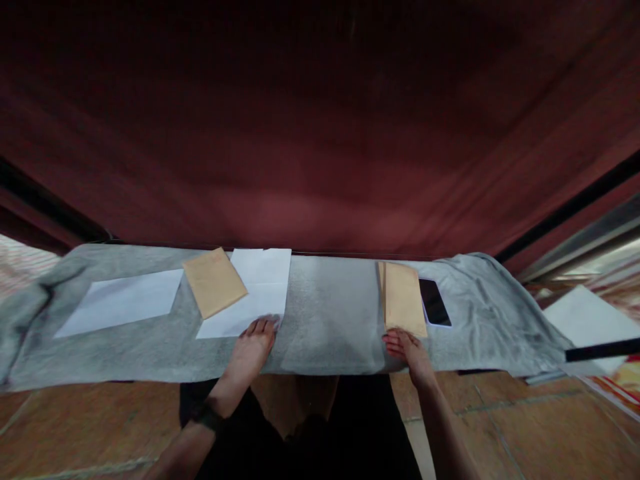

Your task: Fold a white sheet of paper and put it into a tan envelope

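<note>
Dark red cloth (320, 133) hangs as a backdrop behind a long worktop (330, 320) covered with a grey fabric sheet, rumpled at both ends; below it runs a brown tiled floor (75, 427).

The left hand (253, 350) lies palm down at the near edge of the worktop, fingers stretched flat and together, with the fingertips resting on the near right corner of a white sheet of paper (260, 287). It grasps nothing; the grip is open and simply pressed flat. A dark band sits on that wrist. On the same white sheet, towards its far left corner, lies a tan envelope (214, 281), turned at an angle.

The right hand (407, 350) also lies flat near the front edge, fingers spread lightly, the fingertips touching or just short of the near end of a stack of tan envelopes (403, 299); I cannot tell which. Its grip is open too, closed on nothing. Just to the right of that stack, partly tucked under its edge, lies a black phone (434, 301), screen dark.

Well to the left lies another white sheet (123, 301), flat on the grey fabric and apart from both hands. Off the right end of the worktop a further white sheet (590, 320) shows, crossed by a dark bar
</note>
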The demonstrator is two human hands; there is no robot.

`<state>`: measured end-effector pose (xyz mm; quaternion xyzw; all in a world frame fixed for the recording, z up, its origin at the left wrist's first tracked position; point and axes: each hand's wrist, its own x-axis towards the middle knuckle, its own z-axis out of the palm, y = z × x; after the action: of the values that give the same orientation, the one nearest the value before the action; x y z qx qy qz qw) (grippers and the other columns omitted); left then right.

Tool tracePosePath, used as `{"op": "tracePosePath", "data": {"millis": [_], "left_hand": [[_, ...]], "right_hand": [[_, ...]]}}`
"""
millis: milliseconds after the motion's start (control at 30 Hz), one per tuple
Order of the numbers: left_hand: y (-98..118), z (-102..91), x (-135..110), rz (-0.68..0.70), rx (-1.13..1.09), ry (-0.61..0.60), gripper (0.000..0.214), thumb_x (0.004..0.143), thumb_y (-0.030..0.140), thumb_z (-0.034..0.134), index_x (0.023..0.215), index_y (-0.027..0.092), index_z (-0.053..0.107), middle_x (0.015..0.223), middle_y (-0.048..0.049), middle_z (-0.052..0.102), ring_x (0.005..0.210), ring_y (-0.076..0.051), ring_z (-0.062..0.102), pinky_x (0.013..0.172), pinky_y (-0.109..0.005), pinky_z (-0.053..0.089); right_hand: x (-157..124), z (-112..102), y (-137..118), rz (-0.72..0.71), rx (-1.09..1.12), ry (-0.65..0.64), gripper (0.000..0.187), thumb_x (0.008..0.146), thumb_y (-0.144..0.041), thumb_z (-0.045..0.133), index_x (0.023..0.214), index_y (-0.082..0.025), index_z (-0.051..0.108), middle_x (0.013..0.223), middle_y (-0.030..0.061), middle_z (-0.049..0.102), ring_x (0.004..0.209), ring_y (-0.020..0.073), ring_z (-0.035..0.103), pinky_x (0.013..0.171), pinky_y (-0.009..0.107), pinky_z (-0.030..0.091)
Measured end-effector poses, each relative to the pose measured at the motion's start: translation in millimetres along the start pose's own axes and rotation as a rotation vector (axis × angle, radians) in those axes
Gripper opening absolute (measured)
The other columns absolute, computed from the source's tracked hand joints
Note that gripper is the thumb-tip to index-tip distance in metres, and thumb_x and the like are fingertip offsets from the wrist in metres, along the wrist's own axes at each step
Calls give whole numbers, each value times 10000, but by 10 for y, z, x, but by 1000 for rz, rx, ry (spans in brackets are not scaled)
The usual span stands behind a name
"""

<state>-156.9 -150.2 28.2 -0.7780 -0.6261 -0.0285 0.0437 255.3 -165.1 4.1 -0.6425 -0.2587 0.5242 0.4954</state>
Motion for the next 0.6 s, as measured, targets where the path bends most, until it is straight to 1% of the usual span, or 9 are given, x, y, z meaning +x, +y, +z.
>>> {"op": "tracePosePath", "data": {"millis": [67,133,233,300,367,433,500,533,600], "left_hand": [[-31,-26,13,19,-9,0,380,963,122,412,1288,152,606,1285,-134,673,1153,-270,651,909,-398,561],[-37,-40,29,16,-10,3,370,952,94,399,1234,143,632,1216,-137,702,1092,-273,674,879,-404,568],[78,-33,54,62,-62,55,323,946,85,414,1144,145,662,1124,-129,731,1046,-261,690,894,-396,567],[255,-4,61,144,-128,122,302,953,96,434,1139,161,663,1143,-115,732,1070,-239,685,942,-378,553],[486,39,53,218,-185,184,306,962,111,447,1173,188,654,1190,-95,726,1117,-225,672,978,-374,537],[729,85,31,283,-239,197,337,960,108,458,1230,204,635,1241,-82,711,1148,-211,660,996,-363,525],[949,126,2,340,-286,210,360,955,92,458,1254,205,623,1276,-75,699,1181,-201,645,1040,-362,498],[1044,142,-13,377,-309,219,362,957,92,458,1258,208,622,1287,-70,695,1205,-196,634,1065,-363,480],[1197,162,-37,448,-343,242,349,970,104,457,1257,215,623,1294,-64,694,1246,-190,614,1100,-368,454]], "right_hand": [[-18,60,9,13,22,-7,499,617,-615,807,820,-166,729,761,113,780,603,212,726,548,300,597],[-37,156,9,25,25,-34,509,586,-615,830,812,-173,718,753,100,775,599,212,721,555,312,600],[-76,385,9,5,13,-144,516,592,-634,832,814,-184,714,787,98,778,631,219,727,588,334,608],[-104,585,19,-15,9,-215,532,598,-659,823,830,-191,719,815,96,780,652,221,727,603,339,609],[-125,800,38,-26,13,-264,547,621,-686,794,860,-199,723,842,95,779,678,225,728,627,348,609],[-132,1001,61,-2,0,-287,565,629,-706,765,883,-203,723,829,89,772,667,228,719,631,360,604],[-127,1164,84,4,-42,-299,559,671,-714,710,904,-206,720,805,74,760,654,225,703,616,354,586],[-120,1224,95,-27,-81,-303,534,700,-702,681,892,-205,719,793,64,751,663,221,694,612,340,573],[-101,1299,115,-152,-179,-284,450,740,-640,649,821,-201,708,749,40,722,676,204,661,610,304,536]]}}
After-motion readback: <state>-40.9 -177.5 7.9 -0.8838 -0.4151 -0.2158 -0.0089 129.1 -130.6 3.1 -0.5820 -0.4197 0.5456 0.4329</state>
